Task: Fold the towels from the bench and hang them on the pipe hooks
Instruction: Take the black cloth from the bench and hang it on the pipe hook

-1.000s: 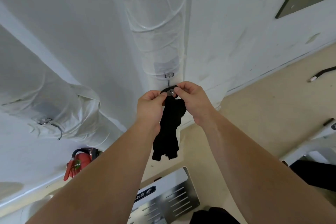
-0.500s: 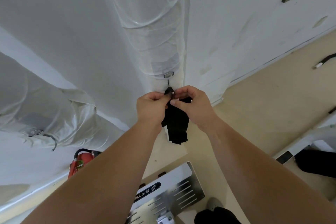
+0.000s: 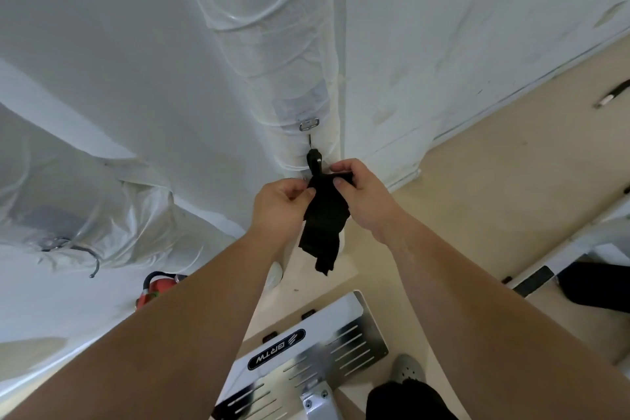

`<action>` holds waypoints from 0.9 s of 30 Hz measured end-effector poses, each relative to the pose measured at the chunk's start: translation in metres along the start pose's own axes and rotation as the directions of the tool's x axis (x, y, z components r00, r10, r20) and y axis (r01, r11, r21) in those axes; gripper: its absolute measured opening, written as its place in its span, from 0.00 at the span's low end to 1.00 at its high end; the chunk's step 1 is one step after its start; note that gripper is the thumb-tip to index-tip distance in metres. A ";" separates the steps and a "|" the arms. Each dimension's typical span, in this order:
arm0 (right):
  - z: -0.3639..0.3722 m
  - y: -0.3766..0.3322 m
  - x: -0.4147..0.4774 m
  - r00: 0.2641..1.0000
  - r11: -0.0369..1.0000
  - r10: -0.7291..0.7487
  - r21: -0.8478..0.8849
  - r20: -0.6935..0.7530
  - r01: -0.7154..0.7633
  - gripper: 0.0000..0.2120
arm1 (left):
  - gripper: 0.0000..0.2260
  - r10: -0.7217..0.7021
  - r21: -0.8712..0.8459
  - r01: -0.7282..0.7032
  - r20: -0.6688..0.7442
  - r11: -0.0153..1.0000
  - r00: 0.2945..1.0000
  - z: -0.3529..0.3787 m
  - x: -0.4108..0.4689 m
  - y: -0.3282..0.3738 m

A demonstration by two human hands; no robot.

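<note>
Head view has you facing a white wall (image 3: 443, 44) that meets a smooth beige floor (image 3: 477, 198). At far left a slanting pipe (image 3: 68, 187), wrapped in wrinkled white sheeting, carries a bare curved wire hook (image 3: 92, 261). Below it a red object (image 3: 158, 286) is mostly hidden by your forearm, too little of it showing to name. Your left hand (image 3: 283, 201) pinches the left edge of the black towel (image 3: 324, 215) between thumb and fingers. The towel hangs limp and bunched against the upright pipe (image 3: 272, 44), which is bound in glossy white wrap with a metal ring (image 3: 309, 124). The towel's top is gathered around the small hook (image 3: 315, 157) below that ring, though how it catches is hard to make out. Your right hand (image 3: 361, 194) pinches the towel's upper right corner. Below, a slotted metal plate (image 3: 341, 327) labelled BRTW is cut off by the bottom edge, with a grey perforated shoe (image 3: 407, 372) beside it. At far right a dark shape (image 3: 593, 286) lies under a pale frame (image 3: 579, 239), both cropped.
</note>
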State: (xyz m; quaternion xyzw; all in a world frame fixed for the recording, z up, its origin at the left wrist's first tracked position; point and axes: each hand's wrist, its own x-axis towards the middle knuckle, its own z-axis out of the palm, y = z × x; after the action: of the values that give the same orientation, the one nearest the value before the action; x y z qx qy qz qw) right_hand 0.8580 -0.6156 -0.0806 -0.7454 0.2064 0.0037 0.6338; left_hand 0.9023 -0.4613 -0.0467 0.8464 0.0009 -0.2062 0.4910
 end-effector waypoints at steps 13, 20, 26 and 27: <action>-0.003 -0.035 -0.044 0.936 0.966 0.171 -0.134 -0.308 -0.221 0.35 | 0.13 -0.027 0.123 0.021 0.046 0.992 0.999 -0.036 -0.039 0.022; 0.079 -0.072 -0.125 0.882 0.969 0.187 -0.067 -0.433 -0.239 0.25 | 0.15 0.137 0.084 -0.159 0.223 0.984 0.965 -0.138 -0.084 0.010; 0.198 -0.108 -0.230 0.774 0.961 0.248 0.045 -0.583 -0.274 0.20 | 0.15 0.216 0.153 -0.313 0.450 0.937 0.866 -0.251 -0.137 -0.023; 0.212 -0.113 -0.246 0.766 0.958 0.257 0.049 -0.589 -0.284 0.19 | 0.15 0.233 0.164 -0.343 0.470 0.925 0.852 -0.264 -0.140 -0.028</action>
State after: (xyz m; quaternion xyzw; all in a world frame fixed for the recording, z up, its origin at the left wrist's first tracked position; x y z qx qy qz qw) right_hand 0.7229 -0.3279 0.0501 -0.6855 0.4975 -0.1319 0.5149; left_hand 0.8601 -0.1990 0.0937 0.8210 -0.2632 -0.3148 0.3970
